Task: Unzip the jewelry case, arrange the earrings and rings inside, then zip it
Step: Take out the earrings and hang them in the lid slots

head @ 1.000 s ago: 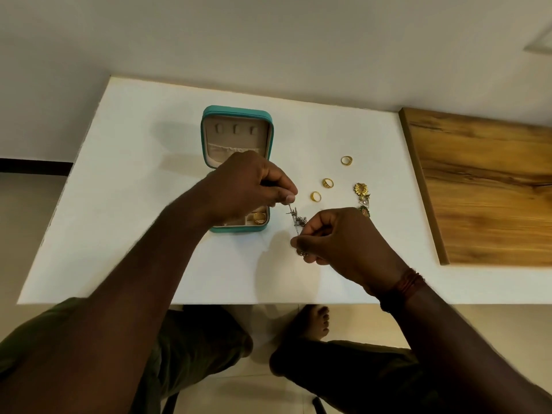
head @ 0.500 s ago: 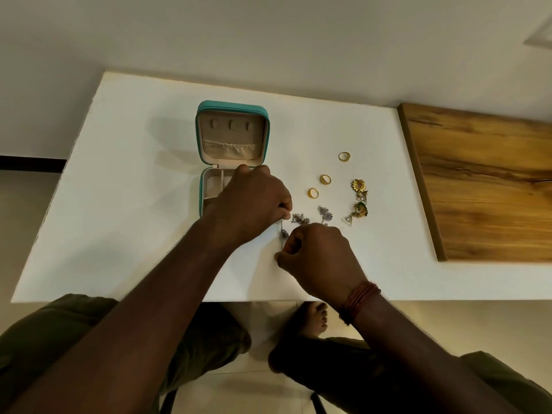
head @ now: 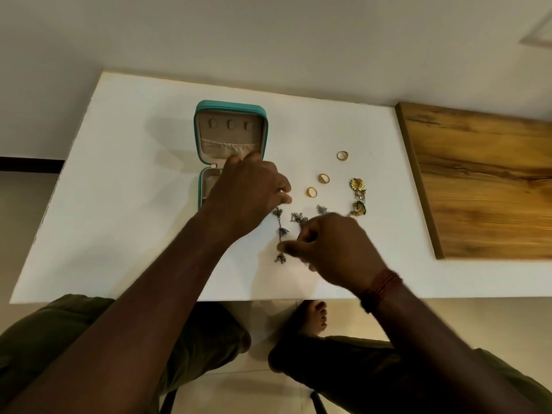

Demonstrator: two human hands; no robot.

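The teal jewelry case [head: 230, 107] stands open on the white table [head: 119, 189], its beige lid upright. My left hand [head: 248, 192] hovers over the case's base and hides most of it, with blurred fingers stretched out to the right. Just below them begins a long silver dangling earring [head: 280, 231]. My right hand [head: 331, 246] pinches that earring near its lower end. Three gold rings [head: 324, 178] lie to the right of the case. Gold earrings [head: 357, 184] lie further right, and more silver earrings [head: 299, 217] sit just above my right hand.
A wooden board [head: 484, 180] lies on the table's right side. The table's front edge runs just below my wrists. My knees and a bare foot [head: 313, 318] show beneath it. A pale wall rises behind the table.
My left hand has loosened its pinch on the earring's top and moved up over the case. My right hand keeps its grip, and the earring now hangs stretched out.
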